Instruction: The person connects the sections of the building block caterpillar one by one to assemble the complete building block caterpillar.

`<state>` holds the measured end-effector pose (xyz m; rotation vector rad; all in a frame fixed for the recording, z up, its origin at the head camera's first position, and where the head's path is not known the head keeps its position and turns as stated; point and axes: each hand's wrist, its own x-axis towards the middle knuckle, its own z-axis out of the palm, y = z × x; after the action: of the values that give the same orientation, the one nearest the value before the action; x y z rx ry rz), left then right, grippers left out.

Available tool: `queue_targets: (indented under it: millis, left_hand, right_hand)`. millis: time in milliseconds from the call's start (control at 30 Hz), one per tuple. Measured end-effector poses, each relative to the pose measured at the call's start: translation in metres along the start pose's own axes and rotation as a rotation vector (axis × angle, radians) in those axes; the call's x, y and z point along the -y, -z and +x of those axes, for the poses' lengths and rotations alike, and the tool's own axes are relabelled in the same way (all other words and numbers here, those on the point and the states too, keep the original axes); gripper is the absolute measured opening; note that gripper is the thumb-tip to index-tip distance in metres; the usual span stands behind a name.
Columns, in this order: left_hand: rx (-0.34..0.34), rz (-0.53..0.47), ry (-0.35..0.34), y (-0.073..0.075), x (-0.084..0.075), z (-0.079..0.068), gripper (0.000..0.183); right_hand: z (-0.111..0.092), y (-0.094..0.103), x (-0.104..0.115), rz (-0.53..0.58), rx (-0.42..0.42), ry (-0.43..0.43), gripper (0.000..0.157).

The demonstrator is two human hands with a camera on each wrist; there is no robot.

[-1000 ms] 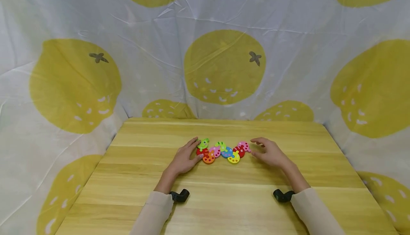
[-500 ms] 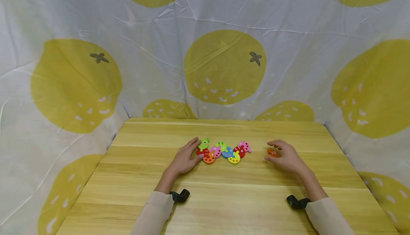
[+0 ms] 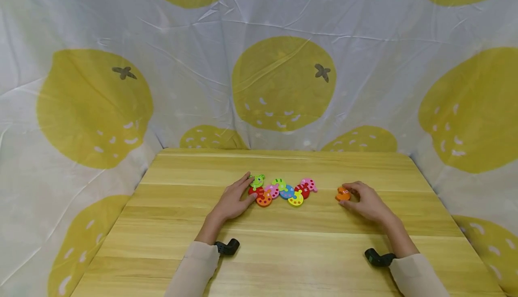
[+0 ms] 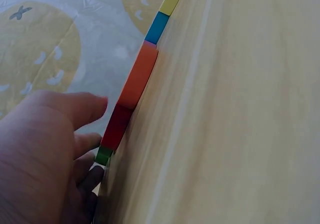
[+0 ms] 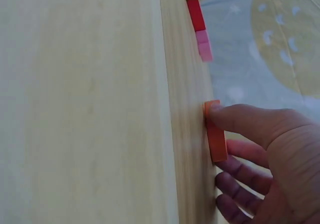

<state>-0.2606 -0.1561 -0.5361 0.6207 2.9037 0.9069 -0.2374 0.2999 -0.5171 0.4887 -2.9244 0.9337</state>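
In the head view, a caterpillar puzzle of several joined wooden pieces lies on the table, from a green head (image 3: 256, 181) through a blue piece (image 3: 287, 192) to a pink end piece (image 3: 309, 184). My left hand (image 3: 234, 201) rests at its left end, fingers by the head and thumb over the red piece (image 3: 252, 192). A gap shows between that thumb and the pieces in the left wrist view. Apart on the right, my right hand (image 3: 366, 201) pinches a loose orange puzzle piece (image 3: 342, 194) marked 10 between thumb and fingers. The right wrist view shows the orange piece (image 5: 217, 139) on edge.
Everything lies on a light wooden table (image 3: 283, 252). A pale curtain with yellow lemons (image 3: 283, 83) hangs behind and at both sides. Black wrist cameras (image 3: 228, 247) sit at each sleeve. Bare wood separates the pink end piece from the orange one.
My right hand has moved right, away from the pink end piece, to the loose orange piece and now pinches it, shifting it slightly left. My left hand has stayed in place.
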Motion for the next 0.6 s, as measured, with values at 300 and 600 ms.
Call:
queue_targets:
  millis: [300,600]
  left_hand:
    - [0.015,0.014,-0.031,0.003,-0.001,-0.002,0.064]
    - [-0.005,-0.027,-0.019,0.002,0.001,0.000,0.066]
  right_hand:
    - [0.004,-0.003,0.006,0.016,0.001,-0.014,0.054]
    - [0.011,-0.010,0.022,0.092,-0.037,-0.049,0.050]
